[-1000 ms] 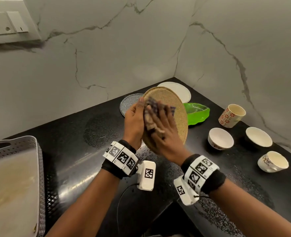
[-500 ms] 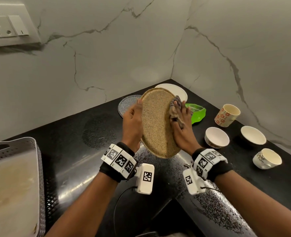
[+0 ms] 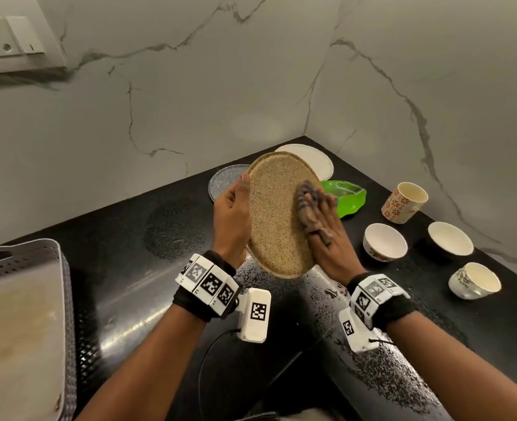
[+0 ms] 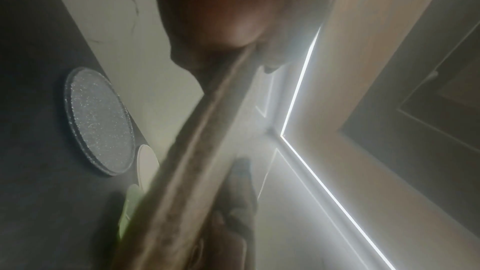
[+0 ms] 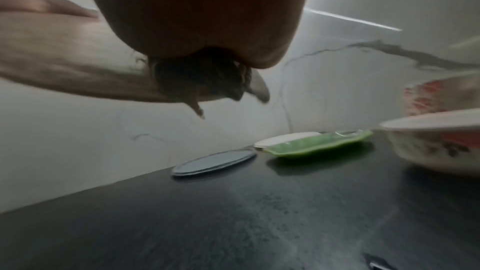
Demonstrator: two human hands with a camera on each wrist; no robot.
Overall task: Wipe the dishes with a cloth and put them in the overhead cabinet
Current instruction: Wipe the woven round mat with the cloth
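A tan speckled oval plate (image 3: 277, 214) is held up on edge above the black counter. My left hand (image 3: 231, 217) grips its left rim, thumb on the front face and fingers behind. My right hand (image 3: 327, 235) holds a bunched dark checked cloth (image 3: 309, 208) and presses it against the right part of the plate's face. In the left wrist view the plate's rim (image 4: 192, 151) crosses the picture under my left hand (image 4: 221, 17). The right wrist view shows the cloth (image 5: 202, 75) bunched under my right hand (image 5: 197, 7) against the plate (image 5: 64, 65).
Behind the plate lie a glass plate (image 3: 224, 183), a white plate (image 3: 321, 161) and a green leaf dish (image 3: 348, 199). At the right stand a floral cup (image 3: 403, 202), two bowls (image 3: 384, 241) (image 3: 450, 238) and another cup (image 3: 474, 281). A grey perforated tray (image 3: 23, 256) sits at the left.
My right hand has slid the cloth from the middle of the plate to its right side. The plate's face has turned more towards me. My left hand keeps its grip.
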